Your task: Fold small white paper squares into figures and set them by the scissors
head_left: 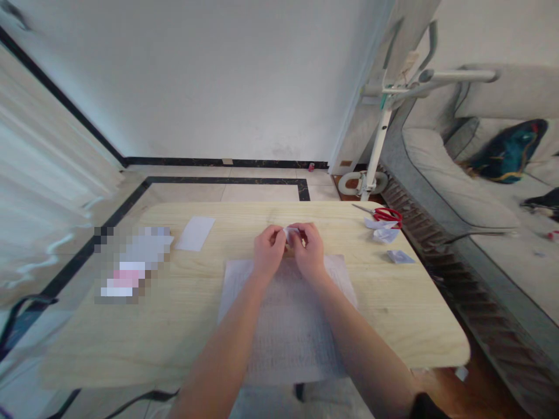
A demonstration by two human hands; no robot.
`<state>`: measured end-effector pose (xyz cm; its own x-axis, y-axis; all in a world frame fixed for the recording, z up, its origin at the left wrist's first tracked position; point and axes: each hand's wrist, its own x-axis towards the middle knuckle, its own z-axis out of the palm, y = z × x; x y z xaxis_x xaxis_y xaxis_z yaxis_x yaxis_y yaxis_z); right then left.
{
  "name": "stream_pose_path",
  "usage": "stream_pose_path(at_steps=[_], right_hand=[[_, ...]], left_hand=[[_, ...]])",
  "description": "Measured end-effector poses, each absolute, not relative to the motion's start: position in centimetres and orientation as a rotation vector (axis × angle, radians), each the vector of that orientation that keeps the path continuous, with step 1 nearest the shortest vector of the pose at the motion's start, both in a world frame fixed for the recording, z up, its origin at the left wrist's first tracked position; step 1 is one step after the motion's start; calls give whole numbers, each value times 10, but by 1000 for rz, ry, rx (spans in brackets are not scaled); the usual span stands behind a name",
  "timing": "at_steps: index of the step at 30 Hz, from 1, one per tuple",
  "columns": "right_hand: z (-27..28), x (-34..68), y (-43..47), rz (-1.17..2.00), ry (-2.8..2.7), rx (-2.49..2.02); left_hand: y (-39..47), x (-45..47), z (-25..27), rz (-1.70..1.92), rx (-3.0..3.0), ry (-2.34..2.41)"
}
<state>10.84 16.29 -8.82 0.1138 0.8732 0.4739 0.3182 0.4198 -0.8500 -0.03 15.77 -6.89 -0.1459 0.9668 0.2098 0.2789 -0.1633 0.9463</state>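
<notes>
My left hand [269,249] and my right hand [309,247] meet over the middle of the table, both with fingers closed in a pinch. Between them is a small piece of white paper [288,231], mostly hidden by the fingers. Below my wrists lies a large printed sheet [297,326], which reaches to the table's near edge. A blank white paper rectangle [196,233] lies flat to the left of my left hand. Off to the right are folded paper pieces [385,234] and another folded piece [400,256].
Red-handled scissors [386,216] rest at the table's far right, touching the folded papers. A blurred-out patch [140,256] covers something at the left of the wooden table [393,314]. Beyond stand a white metal frame [376,145] and a grey sofa [454,180].
</notes>
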Motion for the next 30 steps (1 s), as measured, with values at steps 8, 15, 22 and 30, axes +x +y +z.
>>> stream_pose_path(at_steps=[8,15,22,30], right_hand=[[-87,108,162,582,-1451,-1122],[-87,108,162,562,-1469,-1118],[-85,108,161,558,-1470,-1131],[-87,108,162,569,-1450,-1139]], left_hand=[[158,0,-70,1344,1459,1455],[159,0,-68,1330,1461,1488],[157,0,-66,1333,1431,1501],[159,0,-69,1343,1434,1475]])
